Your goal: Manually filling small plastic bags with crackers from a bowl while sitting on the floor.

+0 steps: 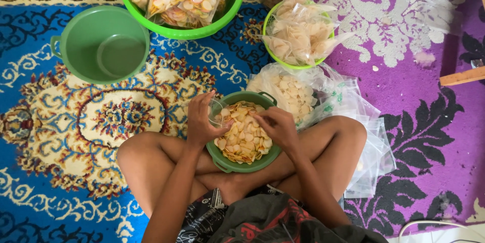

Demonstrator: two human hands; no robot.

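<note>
Curled around a small clear plastic bag (216, 113), the left hand (202, 120) holds it open at the left rim of a green basin (227, 160) that rests between the person's crossed legs. Fingers of the right hand (279, 125) are bent down into the pale yellow raw crackers (244, 137) heaped in that basin, pinching at them, though how many chips they have hold of cannot be made out. Just to the far right of the basin lies a large clear sack of the same crackers (293, 93), touching its rim, with a stack of empty flat plastic bags (371, 147) spread beside the right knee. Farther off, an empty green bucket (103, 45) sits on the far left of the patterned carpet (60, 137). At the far edge, a bright green tub (194, 30) holds filled and sealed packets, and a smaller lime bowl (295, 33) to its right carries more packets piled up.
</note>
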